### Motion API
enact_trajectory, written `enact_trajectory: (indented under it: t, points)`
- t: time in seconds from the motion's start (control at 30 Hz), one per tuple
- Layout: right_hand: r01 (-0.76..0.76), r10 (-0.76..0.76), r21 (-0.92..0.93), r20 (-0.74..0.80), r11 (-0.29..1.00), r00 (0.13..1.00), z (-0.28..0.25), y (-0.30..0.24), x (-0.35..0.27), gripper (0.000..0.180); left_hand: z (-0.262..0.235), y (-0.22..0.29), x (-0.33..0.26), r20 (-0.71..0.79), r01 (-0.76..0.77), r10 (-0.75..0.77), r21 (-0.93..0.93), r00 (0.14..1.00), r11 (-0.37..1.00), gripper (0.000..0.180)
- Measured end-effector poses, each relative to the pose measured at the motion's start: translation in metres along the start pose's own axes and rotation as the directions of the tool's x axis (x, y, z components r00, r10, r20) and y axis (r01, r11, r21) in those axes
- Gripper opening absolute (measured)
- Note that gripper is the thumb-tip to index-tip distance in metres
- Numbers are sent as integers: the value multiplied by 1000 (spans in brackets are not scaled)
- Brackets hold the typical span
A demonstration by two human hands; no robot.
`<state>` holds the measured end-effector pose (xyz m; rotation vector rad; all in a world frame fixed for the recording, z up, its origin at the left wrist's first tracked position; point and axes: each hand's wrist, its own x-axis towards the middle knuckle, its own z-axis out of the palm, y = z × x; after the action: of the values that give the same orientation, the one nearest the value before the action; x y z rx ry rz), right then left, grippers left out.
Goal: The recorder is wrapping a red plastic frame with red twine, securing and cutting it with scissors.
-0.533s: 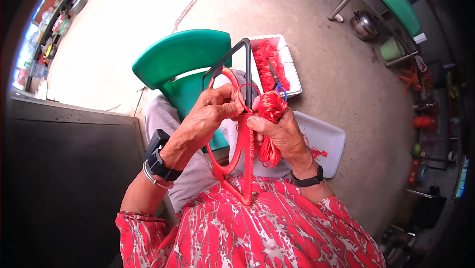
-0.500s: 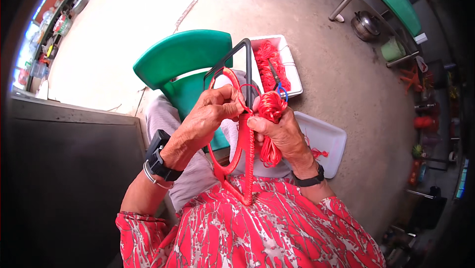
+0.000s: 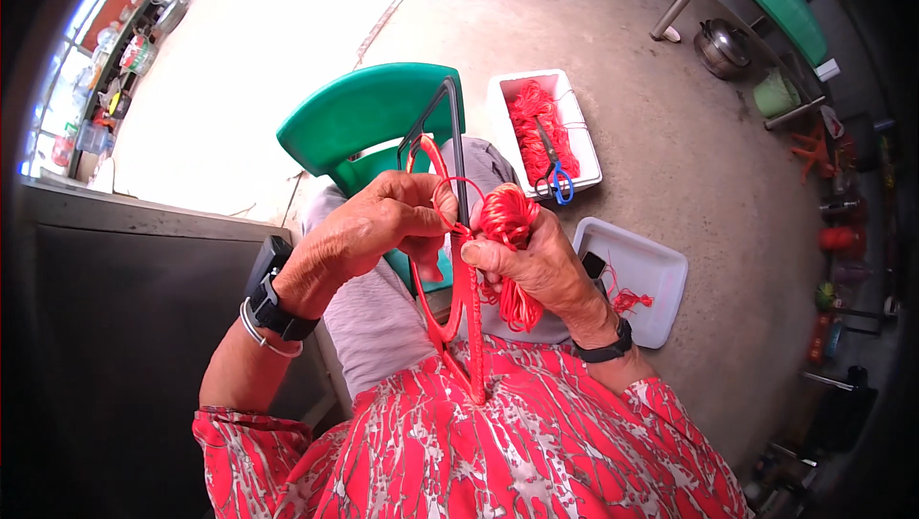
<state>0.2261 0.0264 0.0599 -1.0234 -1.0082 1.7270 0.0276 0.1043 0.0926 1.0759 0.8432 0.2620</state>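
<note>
A black frame (image 3: pixel 457 141) stands upright before my lap, its near part covered in red, with cord wound tightly along the near bar (image 3: pixel 473 327). My left hand (image 3: pixel 369 232) is closed in a pinch on a red cord (image 3: pixel 466 182), which arcs in a small loop across the bar. My right hand (image 3: pixel 555 275) is wrapped round a bundle of red cord (image 3: pixel 508 216), its thumb pressed against the wound bar. Loose strands of the bundle hang below the fingers. The right fingertips are partly hidden behind the cord and bar.
A green chair (image 3: pixel 373 102) stands ahead of my knees. To its right, a white box (image 3: pixel 593 170) holds red cord, with blue-handled scissors (image 3: pixel 561 182) on top. Nearer lies a white tray (image 3: pixel 661 320) with red scraps and a dark object. A dark panel (image 3: pixel 144 318) stands at left.
My left hand has shifted slightly left, and the cord loop has changed shape. The frame has tilted left, so the white box shows fully beside it. The view has shifted a little.
</note>
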Motion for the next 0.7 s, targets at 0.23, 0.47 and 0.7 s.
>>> enact_trajectory:
  t: [0.23,0.47,0.7]
  points:
    - [-4,4,-4,30,1000,1000,3,-2,2,20,0,4,-4,-36,49,-51,-46,998,998,13]
    - [-20,20,-1,57,1000,998,1,2,3,21,-5,-4,-3,11,12,-11,-126,1000,992,9]
    - [-27,29,-17,68,999,997,3,-2,3,22,-3,3,-7,-2,44,-44,-110,999,993,11]
